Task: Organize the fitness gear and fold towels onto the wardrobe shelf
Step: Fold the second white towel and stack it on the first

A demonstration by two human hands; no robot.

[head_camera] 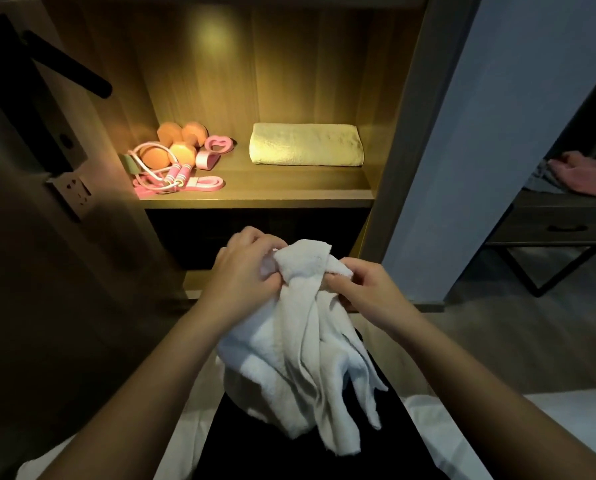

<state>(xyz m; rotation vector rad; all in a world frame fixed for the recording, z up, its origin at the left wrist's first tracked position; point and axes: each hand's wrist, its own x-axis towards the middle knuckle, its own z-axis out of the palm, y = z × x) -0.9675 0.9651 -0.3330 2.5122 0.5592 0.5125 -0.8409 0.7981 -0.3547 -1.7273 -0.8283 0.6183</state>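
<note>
White towel | left hand grip: clutching it | right hand grip: pinching it

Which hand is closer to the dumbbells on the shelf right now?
Left. The left hand grips the white towel below and right of the dumbbells. The right hand grips the same towel farther right, on its other side.

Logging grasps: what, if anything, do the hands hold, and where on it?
The left hand and right hand both pinch the white towel at its bunched top; the rest hangs loose.
</note>
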